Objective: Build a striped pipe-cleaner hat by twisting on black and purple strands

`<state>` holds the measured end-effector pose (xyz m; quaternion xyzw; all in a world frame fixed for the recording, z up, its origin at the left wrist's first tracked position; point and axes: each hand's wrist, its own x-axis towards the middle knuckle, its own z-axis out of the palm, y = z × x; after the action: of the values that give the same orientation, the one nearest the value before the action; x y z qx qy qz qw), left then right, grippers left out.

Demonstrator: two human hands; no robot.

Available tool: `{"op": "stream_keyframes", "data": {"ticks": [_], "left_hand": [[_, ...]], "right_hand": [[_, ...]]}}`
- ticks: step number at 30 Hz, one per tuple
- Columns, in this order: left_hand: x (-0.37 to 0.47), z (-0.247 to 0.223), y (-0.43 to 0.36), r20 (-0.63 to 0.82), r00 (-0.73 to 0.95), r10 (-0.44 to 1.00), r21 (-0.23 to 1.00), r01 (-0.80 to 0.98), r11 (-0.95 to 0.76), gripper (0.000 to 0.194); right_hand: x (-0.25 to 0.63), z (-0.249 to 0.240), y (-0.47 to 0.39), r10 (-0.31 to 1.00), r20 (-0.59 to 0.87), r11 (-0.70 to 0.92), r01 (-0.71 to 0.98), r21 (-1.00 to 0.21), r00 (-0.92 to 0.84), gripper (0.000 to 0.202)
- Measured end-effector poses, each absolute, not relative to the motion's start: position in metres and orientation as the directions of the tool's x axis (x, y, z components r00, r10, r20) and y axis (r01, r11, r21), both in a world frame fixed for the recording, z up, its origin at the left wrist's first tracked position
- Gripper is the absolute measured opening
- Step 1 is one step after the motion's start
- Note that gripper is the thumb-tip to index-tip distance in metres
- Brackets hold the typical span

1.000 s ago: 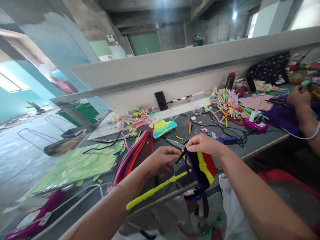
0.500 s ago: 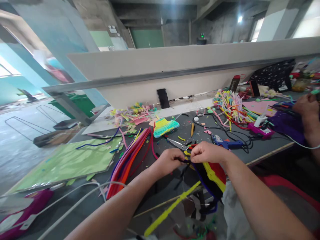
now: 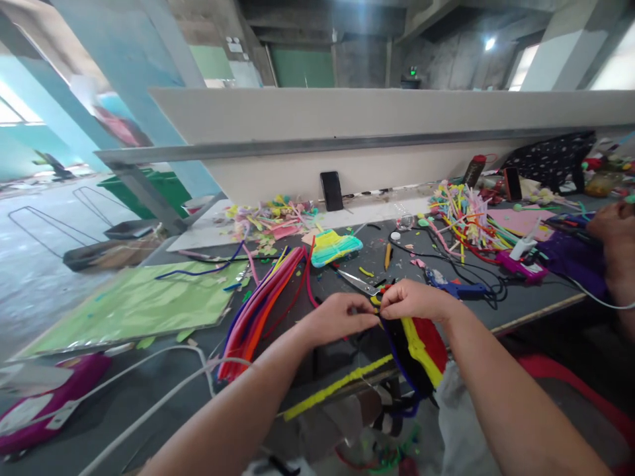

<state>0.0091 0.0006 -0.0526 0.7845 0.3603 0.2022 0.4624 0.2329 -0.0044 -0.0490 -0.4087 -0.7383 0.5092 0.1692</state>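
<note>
My right hand (image 3: pixel 414 301) pinches the top end of a fuzzy striped piece (image 3: pixel 417 347) in black, yellow and red with a blue-purple edge, which hangs over the table's front edge. My left hand (image 3: pixel 342 318) meets it from the left, fingers closed near the same corner; what its fingertips hold is too small to make out. Just behind the hands lie scissors (image 3: pixel 358 281) with open blades. A yellow fuzzy strip (image 3: pixel 337 387) slants below my left hand. Left of it lies a bundle of pink, orange and purple pipe cleaners (image 3: pixel 258 311).
A yellow and turquoise piece (image 3: pixel 336 247), a standing phone (image 3: pixel 331 191) and a blue glue gun (image 3: pixel 459 289) are beyond the hands. A green sheet (image 3: pixel 133 304) and a magenta device (image 3: pixel 74 390) with white cables lie left. Another person's hand (image 3: pixel 615 228) is at far right.
The view has shifted slightly. My left fingers have come closer to my right fingertips, and the dark strand between the hands no longer shows. The yellow strip lies at a flatter slant.
</note>
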Motion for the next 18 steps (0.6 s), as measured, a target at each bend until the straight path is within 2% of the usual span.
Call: {"op": "stream_keyframes", "data": {"ticks": [2,4,7,9,12,18], "left_hand": [[0.018,-0.057,-0.006,-0.035,0.686,0.727,0.898,0.341,-0.278,0.023],[0.023,-0.063,-0.010,-0.043,0.661,0.749,0.960,0.235,-0.152,0.024],[0.022,-0.069,-0.010,-0.072,0.561,0.825,0.990,-0.058,0.126,0.024],[0.019,-0.069,-0.008,-0.061,0.473,0.879,0.922,-0.311,0.231,0.023],[0.014,-0.065,-0.004,-0.024,0.353,0.935,0.774,-0.586,0.241,0.021],[0.014,-0.046,0.015,0.032,0.260,0.965,0.568,-0.799,0.196,0.018]], "right_hand": [[0.232,-0.047,-0.003,0.777,-0.169,0.100,0.383,-0.918,-0.607,0.023],[0.231,-0.046,-0.002,0.786,-0.176,0.001,0.286,-0.958,-0.593,0.028],[0.230,-0.047,0.000,0.856,-0.155,-0.175,0.005,-0.985,-0.493,0.041],[0.227,-0.049,0.003,0.926,-0.118,-0.206,-0.218,-0.954,-0.359,0.048],[0.219,-0.051,0.009,0.975,-0.062,-0.144,-0.388,-0.910,-0.215,0.058],[0.203,-0.043,0.006,0.992,0.091,0.032,-0.537,-0.843,-0.083,0.070]]}}
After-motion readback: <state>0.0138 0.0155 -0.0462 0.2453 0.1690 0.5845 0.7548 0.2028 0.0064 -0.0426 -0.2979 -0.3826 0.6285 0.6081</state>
